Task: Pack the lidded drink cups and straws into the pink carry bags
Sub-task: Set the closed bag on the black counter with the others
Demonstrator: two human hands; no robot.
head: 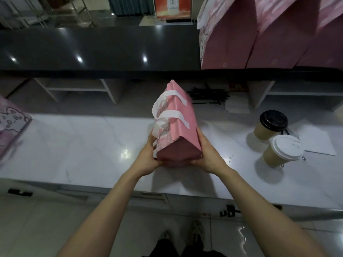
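Observation:
A pink carry bag (182, 115) with white handles is held above the white marble counter (83, 145), tilted with its top away from me. My left hand (148, 154) grips its lower left side and my right hand (207, 154) grips its lower right side. What is inside the bag is hidden. To the right stand two tan paper cups: one with a black lid (272, 120) and one with a white lid (286, 147). A pile of black straws (209, 98) lies behind the bag.
Several pink bags (259, 34) stand on the raised black counter (92, 49) at the back right. Another pink bag (11, 127) with a cat drawing lies at the left edge. White paper sheets (319, 143) lie beside the cups.

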